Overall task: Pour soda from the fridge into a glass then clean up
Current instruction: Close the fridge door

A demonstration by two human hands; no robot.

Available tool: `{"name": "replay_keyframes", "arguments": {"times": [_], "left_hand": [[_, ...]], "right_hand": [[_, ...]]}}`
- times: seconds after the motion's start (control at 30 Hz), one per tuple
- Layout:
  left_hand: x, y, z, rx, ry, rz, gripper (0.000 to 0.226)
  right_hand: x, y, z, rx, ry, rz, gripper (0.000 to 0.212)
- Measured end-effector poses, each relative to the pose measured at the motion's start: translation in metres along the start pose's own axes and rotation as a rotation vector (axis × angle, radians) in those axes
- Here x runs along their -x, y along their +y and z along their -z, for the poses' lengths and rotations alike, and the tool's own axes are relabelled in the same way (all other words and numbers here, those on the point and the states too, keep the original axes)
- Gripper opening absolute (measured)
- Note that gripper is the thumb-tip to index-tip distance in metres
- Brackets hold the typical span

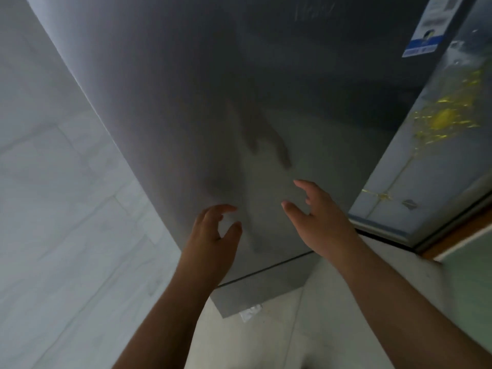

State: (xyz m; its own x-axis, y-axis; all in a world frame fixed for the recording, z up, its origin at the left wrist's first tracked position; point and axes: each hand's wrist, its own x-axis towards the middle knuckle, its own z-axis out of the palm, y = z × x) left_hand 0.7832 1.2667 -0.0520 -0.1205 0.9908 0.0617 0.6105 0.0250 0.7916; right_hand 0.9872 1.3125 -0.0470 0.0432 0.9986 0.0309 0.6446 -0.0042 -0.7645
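Observation:
A tall grey fridge [186,102] fills the middle of the head view, its doors closed, with a seam between the upper and lower door low down. My left hand [213,235] is held up close to the upper door, fingers curled and apart, holding nothing. Just to the right, my right hand [319,219] is also raised near the door, fingers spread and empty. Dim reflections of both hands show on the door. No soda and no glass are in view.
A pale tiled wall [53,182] runs along the left of the fridge. On the right is a glass door [439,134] with a yellow pattern and a wooden frame. A blue and white label [426,35] sits on the fridge's upper right. Light floor lies below.

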Motion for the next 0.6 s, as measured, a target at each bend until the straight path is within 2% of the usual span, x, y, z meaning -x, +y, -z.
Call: {"name": "replay_keyframes", "arguments": {"times": [0.27,0.4,0.5,0.6], "left_hand": [[-0.016,0.019,-0.052,0.002,-0.286,-0.134,0.024],[-0.019,0.053,-0.093,0.039,-0.346,-0.229,0.023],[-0.019,0.085,-0.127,0.03,-0.347,-0.331,0.022],[-0.015,0.119,-0.157,0.027,-0.411,-0.359,0.021]], "right_hand": [[0.041,0.053,0.024,-0.043,0.13,-0.243,0.058],[0.065,0.084,0.059,-0.083,0.219,-0.349,0.054],[0.072,0.107,0.091,-0.102,0.298,-0.399,0.06],[0.077,0.127,0.126,-0.165,0.394,-0.426,0.064]]}}
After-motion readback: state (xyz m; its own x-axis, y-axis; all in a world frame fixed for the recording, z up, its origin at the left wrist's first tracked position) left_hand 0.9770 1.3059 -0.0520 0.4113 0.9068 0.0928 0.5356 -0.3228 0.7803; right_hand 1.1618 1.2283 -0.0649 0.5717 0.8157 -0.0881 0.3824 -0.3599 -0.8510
